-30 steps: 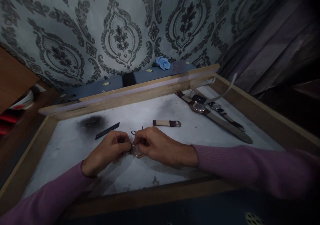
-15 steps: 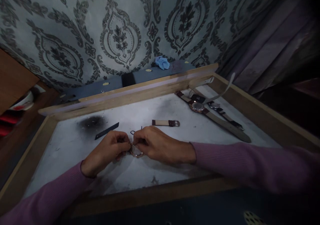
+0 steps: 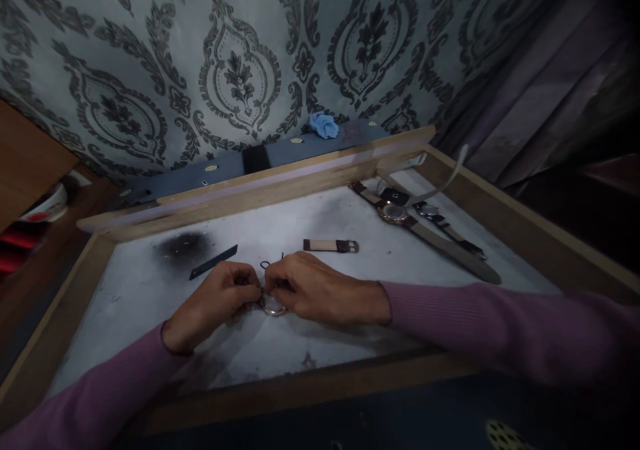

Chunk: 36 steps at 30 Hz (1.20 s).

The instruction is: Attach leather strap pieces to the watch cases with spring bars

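Note:
Both hands meet over a round, gold-rimmed watch case (image 3: 274,305) low in the middle of the tray. My left hand (image 3: 220,298) is closed, its thumb and fingers pinching the case's left edge. My right hand (image 3: 313,290) is closed at the case's upper right, fingertips bent inward; what they pinch is hidden. A thin dark looped cord or wire (image 3: 266,263) shows just beyond the fingertips. Behind the right hand lies a brown watch strap piece (image 3: 330,245) with a buckle. A dark flat blade-like strip (image 3: 214,262) rests beyond the left hand.
A wood-framed tray (image 3: 280,185) with a white floor surrounds the work. At its right lie a brown-strapped watch (image 3: 394,213), a smaller watch (image 3: 429,211) and a long grey strap (image 3: 457,257). A blue crumpled cloth (image 3: 324,125) sits behind the back rail.

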{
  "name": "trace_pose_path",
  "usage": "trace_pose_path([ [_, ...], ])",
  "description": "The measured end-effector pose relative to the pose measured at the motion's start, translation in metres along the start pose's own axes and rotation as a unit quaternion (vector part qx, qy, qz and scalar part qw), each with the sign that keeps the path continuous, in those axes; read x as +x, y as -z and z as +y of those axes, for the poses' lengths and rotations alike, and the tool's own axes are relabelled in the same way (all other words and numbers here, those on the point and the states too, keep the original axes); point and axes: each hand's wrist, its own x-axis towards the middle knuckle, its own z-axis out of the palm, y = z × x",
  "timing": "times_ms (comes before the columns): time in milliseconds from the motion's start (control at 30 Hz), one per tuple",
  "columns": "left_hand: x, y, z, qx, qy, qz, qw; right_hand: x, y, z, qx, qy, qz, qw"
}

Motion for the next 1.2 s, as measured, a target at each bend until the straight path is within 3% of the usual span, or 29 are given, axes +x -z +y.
trace_pose_path([
  [133,0.000,0.000,0.000,0.001,-0.006,0.000,1.000,-0.001,0.004,-0.002,0.016,0.004,-0.006,1.000],
  [400,-0.001,-0.002,0.005,-0.019,0.002,0.012,1.000,-0.003,0.004,0.009,0.013,0.010,0.116,0.993],
  [633,-0.002,0.001,0.003,-0.038,-0.033,0.039,0.998,-0.003,0.000,0.008,-0.041,-0.030,0.110,0.993],
  [733,-0.004,0.004,0.002,-0.046,-0.053,0.048,0.996,-0.002,0.000,0.006,0.060,-0.041,0.082,0.994],
  [867,-0.009,0.007,0.002,-0.054,-0.055,0.034,0.996,0.001,-0.002,0.009,0.238,-0.102,0.054,0.964],
  [1200,-0.014,0.009,0.010,-0.077,-0.057,0.035,0.995,0.001,0.001,0.005,0.301,-0.113,0.071,0.944],
])
